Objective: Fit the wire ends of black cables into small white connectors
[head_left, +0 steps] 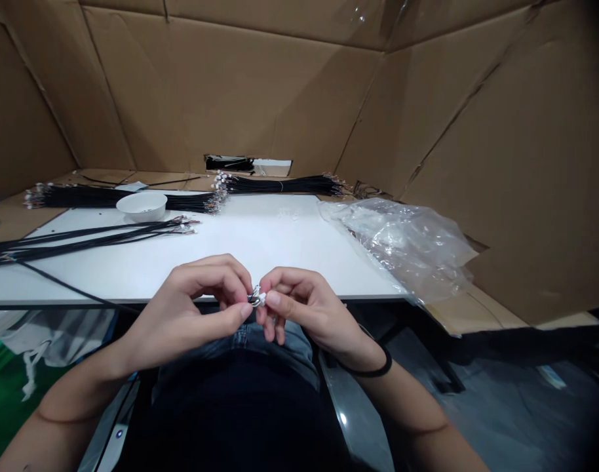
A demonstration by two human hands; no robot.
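Note:
My left hand (208,295) is closed in a pinch on the thin wires at the end of a black cable (78,286). That cable runs off to the left along the table's front edge and passes behind my left wrist. Between my fingertips is a small white connector (261,299), pinched by the thumb and forefinger of my right hand (297,301). Both hands meet just in front of the table edge, above my lap. My fingers partly cover the wires and the connector.
On the white table (260,242) lie a loose cable bunch (93,239), a thick cable bundle (103,196) and another tied bundle (284,185). A white bowl (142,207) stands among them. Crumpled clear plastic (407,242) covers the right side. Cardboard walls (260,98) surround the table.

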